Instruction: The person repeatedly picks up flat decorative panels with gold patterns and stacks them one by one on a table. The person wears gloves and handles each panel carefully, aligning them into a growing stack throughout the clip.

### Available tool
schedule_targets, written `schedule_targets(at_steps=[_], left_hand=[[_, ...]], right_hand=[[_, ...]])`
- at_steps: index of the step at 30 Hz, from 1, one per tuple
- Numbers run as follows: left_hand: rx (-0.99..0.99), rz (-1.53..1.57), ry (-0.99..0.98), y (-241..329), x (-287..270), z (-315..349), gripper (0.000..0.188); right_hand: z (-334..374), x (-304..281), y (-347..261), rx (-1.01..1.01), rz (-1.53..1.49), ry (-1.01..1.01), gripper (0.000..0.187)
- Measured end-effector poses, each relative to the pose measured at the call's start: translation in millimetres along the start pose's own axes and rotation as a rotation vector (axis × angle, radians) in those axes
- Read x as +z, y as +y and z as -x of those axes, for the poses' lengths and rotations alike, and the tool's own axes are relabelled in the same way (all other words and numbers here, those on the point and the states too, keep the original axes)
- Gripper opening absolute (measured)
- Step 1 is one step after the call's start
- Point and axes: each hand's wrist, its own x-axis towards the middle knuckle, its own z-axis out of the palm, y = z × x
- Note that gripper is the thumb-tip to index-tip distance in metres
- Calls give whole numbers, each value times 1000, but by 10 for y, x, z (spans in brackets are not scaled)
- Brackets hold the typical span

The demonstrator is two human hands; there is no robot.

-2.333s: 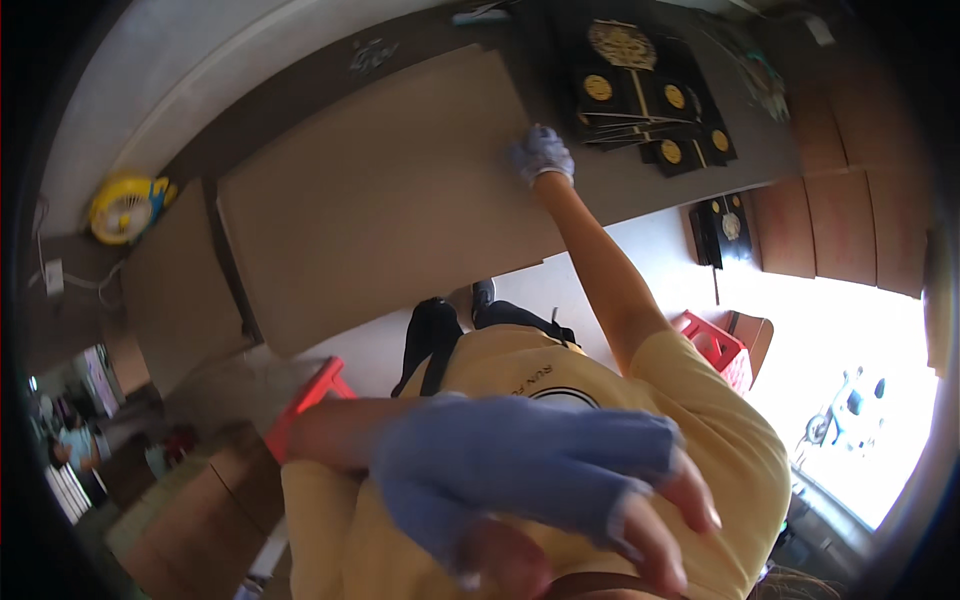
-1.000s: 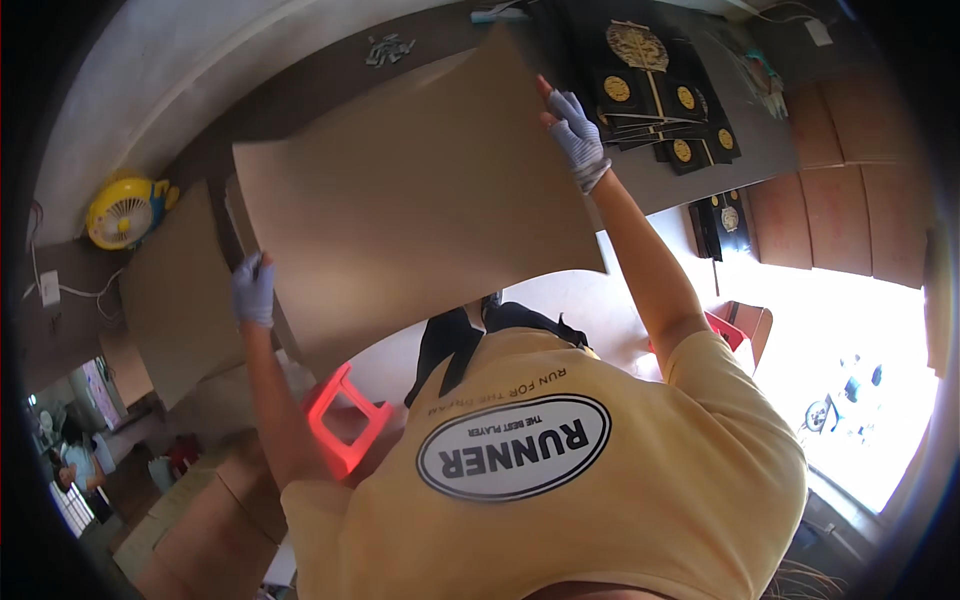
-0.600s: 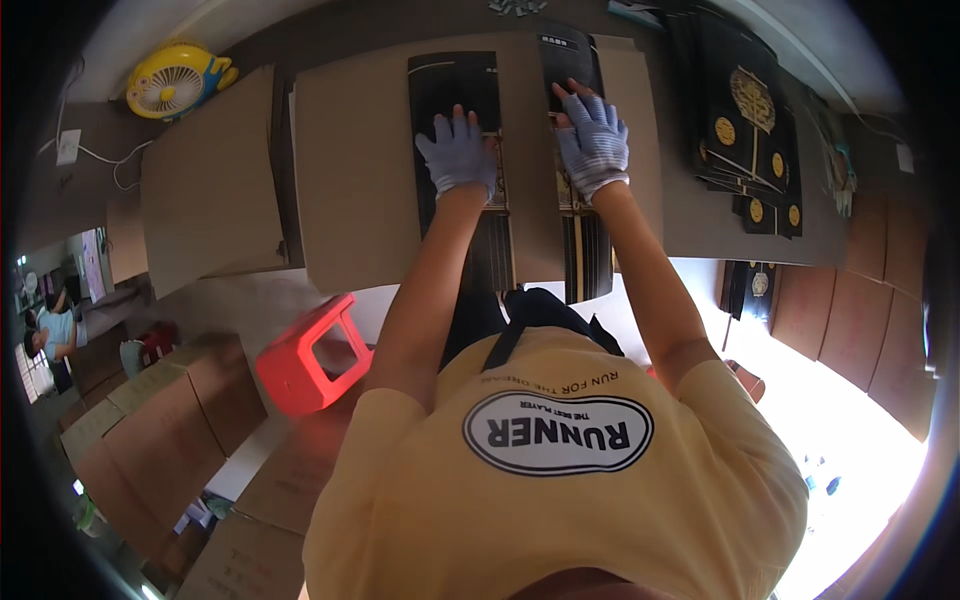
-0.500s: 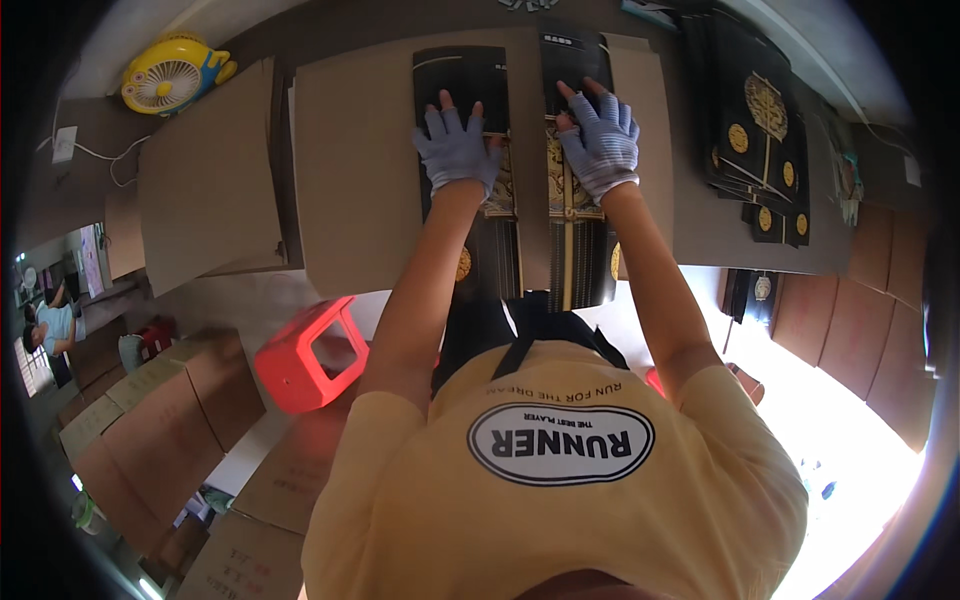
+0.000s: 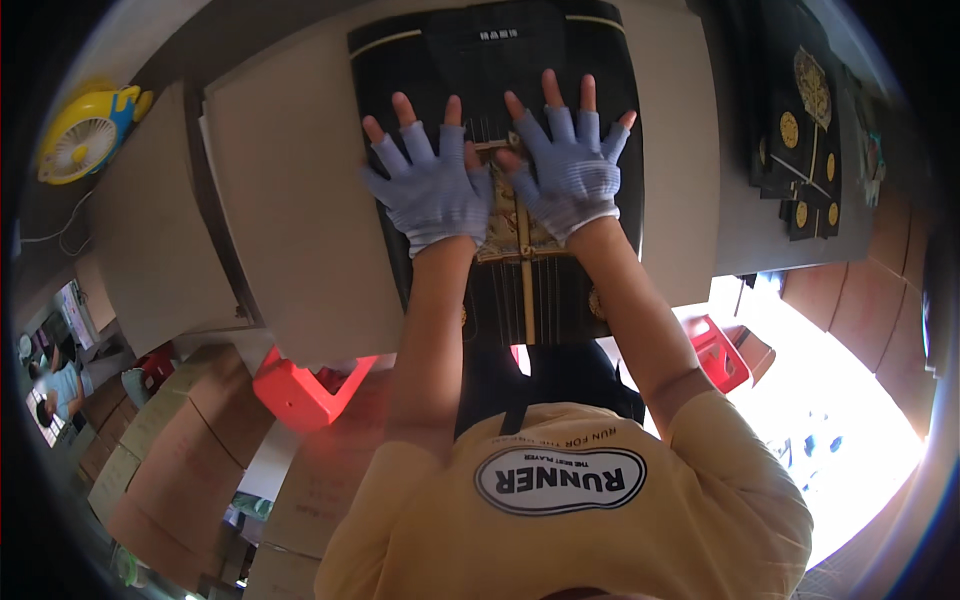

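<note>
A wide black printed piece (image 5: 540, 70) lies flat in front of me, with gold lines near its top corners and a gold pattern and stripe down its middle. It looks like thin card or a flat bag; I cannot tell which. My left hand (image 5: 430, 190), in a grey-blue fingerless glove, rests palm down on its left half. On its right half lies my right hand (image 5: 575, 165), gloved alike. Both hands have their fingers spread and hold nothing. Under the piece is a large brown cardboard sheet (image 5: 290, 200). My hands hide part of the gold pattern.
Several black and gold pieces (image 5: 800, 120) are stacked at the table's right. A yellow and blue fan (image 5: 85, 150) stands at the far left, near another cardboard sheet (image 5: 145, 230). Red stools (image 5: 310, 395) and brown cartons (image 5: 190, 450) are below. A person (image 5: 65, 395) is at far left.
Two narrow black panels with a brown gap between them have given way to one wide black surface. My hands, then on the separate panels, now lie flat with fingers spread wider. The view has shifted.
</note>
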Motion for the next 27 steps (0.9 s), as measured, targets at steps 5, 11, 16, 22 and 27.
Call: schedule_targets(at_steps=[5, 11, 16, 22, 27], left_hand=[[8, -13, 29, -11, 59, 11, 47], [59, -71, 41, 33, -55, -62, 53], [80, -122, 43, 22, -32, -42, 51], [88, -93, 76, 1, -1, -41, 49], [124, -102, 63, -4, -28, -22, 47]], right_hand=[[-20, 33, -40, 1, 69, -24, 61], [-32, 31, -22, -35, -25, 13, 64], [-7, 56, -14, -60, -37, 49, 63], [6, 36, 8, -92, -67, 61, 62], [30, 48, 26, -116, -3, 70, 61]])
